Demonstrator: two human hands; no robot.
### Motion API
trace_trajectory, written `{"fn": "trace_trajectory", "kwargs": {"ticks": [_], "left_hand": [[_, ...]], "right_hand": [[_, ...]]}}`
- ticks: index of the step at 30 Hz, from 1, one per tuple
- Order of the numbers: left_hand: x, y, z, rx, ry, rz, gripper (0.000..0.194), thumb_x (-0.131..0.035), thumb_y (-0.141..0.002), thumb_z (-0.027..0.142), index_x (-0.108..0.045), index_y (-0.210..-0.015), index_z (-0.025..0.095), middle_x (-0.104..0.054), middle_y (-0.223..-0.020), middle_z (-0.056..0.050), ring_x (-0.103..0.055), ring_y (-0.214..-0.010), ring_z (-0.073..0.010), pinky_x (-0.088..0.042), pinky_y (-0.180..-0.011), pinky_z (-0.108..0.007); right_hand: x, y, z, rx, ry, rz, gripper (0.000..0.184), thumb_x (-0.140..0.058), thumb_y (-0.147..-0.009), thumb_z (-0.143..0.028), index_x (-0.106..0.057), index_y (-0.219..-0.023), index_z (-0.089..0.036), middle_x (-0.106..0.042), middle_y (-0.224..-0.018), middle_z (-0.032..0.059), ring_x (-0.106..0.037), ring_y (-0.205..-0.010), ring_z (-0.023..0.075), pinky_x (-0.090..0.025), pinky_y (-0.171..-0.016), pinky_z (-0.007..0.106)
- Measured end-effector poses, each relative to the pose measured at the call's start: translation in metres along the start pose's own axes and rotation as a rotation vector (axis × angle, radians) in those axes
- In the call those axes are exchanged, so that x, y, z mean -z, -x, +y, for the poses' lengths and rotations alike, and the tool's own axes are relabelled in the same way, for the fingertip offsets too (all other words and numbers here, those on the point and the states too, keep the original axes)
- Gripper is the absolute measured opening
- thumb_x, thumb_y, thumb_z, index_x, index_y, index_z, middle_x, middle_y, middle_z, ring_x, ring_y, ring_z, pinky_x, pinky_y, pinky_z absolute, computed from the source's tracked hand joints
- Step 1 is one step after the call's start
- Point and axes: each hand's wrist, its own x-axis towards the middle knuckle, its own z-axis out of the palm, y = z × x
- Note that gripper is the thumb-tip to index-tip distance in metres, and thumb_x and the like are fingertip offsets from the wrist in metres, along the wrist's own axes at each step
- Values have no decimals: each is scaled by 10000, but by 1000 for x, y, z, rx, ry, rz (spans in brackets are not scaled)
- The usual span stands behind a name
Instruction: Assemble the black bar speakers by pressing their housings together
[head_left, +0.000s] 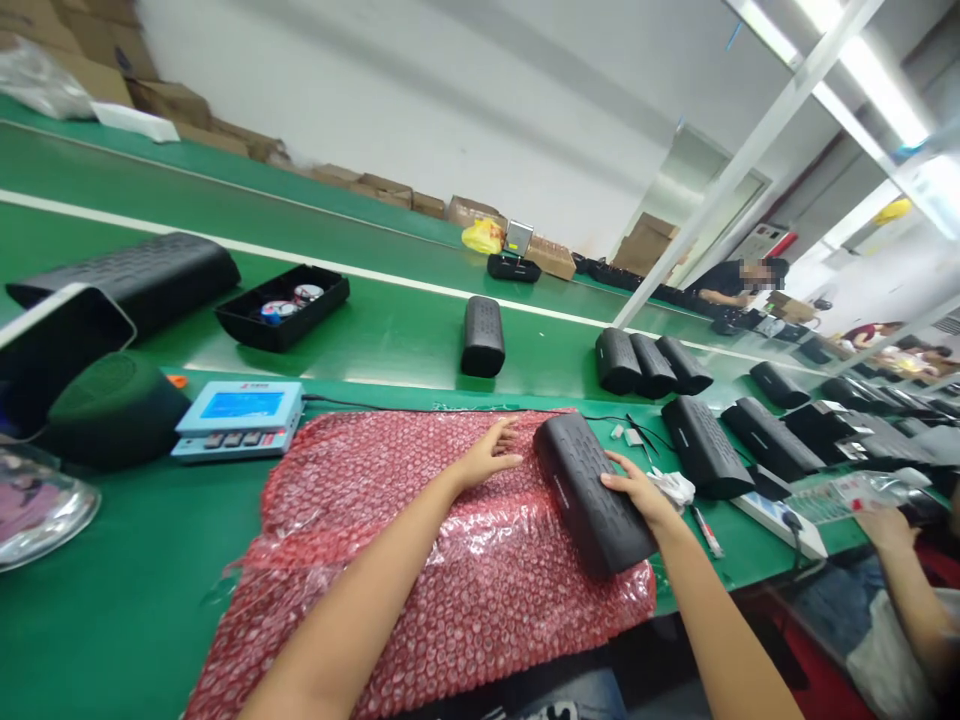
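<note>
A black oblong speaker (589, 490) lies on a sheet of red bubble wrap (420, 570) spread over the green bench. My right hand (637, 490) rests on the speaker's right side, fingers curled over its edge. My left hand (491, 452) lies on the bubble wrap just left of the speaker's far end, fingers stretched out and slightly apart, holding nothing.
A blue-screened meter (238, 418) sits left of the wrap. A black tray (283, 305) and more black speakers (482, 336) lie on the conveyor belt; several more (705, 445) line the bench to the right. A co-worker's hand (885, 525) reaches in at right.
</note>
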Motion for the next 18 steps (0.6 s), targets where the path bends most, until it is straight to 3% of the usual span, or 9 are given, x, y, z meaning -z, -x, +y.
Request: {"fn": "trace_trajectory", "kwargs": {"ticks": [3,6,8,11,12,14,16,18], "left_hand": [[0,-1,-1,-13,-91,29,777,-602,-792,455,-184,-1390,187,-461,-1198,-155,-498,-1120,-264,-389,-962,-461],[-3,-2,2,-37,-243,77,684,-480,-876,401,-125,-1412,168,-471,-1213,-160,-523,-1079,-262,-414,-924,-481],[-10,1,6,-59,-386,81,632,-503,-862,369,-231,-1391,156,-467,-1255,-165,-493,-1125,-277,-375,-960,-501],[-28,15,13,-88,-625,0,622,-708,-670,340,-508,-1231,161,-470,-1315,-155,-369,-1256,-336,-239,-1061,-501],[-35,23,15,-80,-697,-17,609,-731,-634,340,-555,-1189,163,-440,-1352,-159,-311,-1293,-363,-198,-1077,-506],[-51,46,20,-40,-820,-6,605,-662,-713,371,-522,-1251,132,-321,-1433,-193,-188,-1345,-393,-105,-1082,-554],[-65,76,26,7,-904,-1,619,-610,-770,382,-473,-1304,100,-283,-1442,-221,-175,-1350,-394,-94,-1077,-565],[-78,116,34,57,-958,21,613,-614,-775,373,-480,-1300,86,-277,-1445,-223,-171,-1351,-394,-111,-1085,-544]], "right_hand": [[32,-16,1,-19,33,69,716,-596,-687,-434,-393,-1294,-114,-649,-1035,114,-668,-808,201,-530,-727,329],[48,-28,0,-38,77,96,703,-558,-701,-434,-392,-1298,-100,-657,-1021,118,-675,-829,220,-537,-731,352],[50,-30,-2,-46,113,99,708,-525,-722,-443,-363,-1323,-107,-655,-1034,125,-679,-836,232,-541,-736,370],[53,-26,-5,-61,197,93,742,-481,-745,-503,-326,-1352,-104,-619,-1111,180,-677,-864,263,-536,-762,396],[56,-25,-6,-70,243,91,778,-489,-735,-526,-314,-1363,-101,-594,-1146,210,-672,-879,286,-530,-769,414],[61,-28,-15,-62,367,104,834,-532,-695,-541,-330,-1365,-87,-512,-1228,283,-617,-995,366,-490,-808,479],[57,-39,-33,55,523,176,840,-571,-678,-535,-357,-1367,-104,-394,-1320,319,-411,-1237,410,-375,-936,513],[27,-48,-56,449,836,220,848,-560,-672,-597,-405,-1347,-108,-410,-1292,333,-362,-1257,440,-342,-952,531]]}}
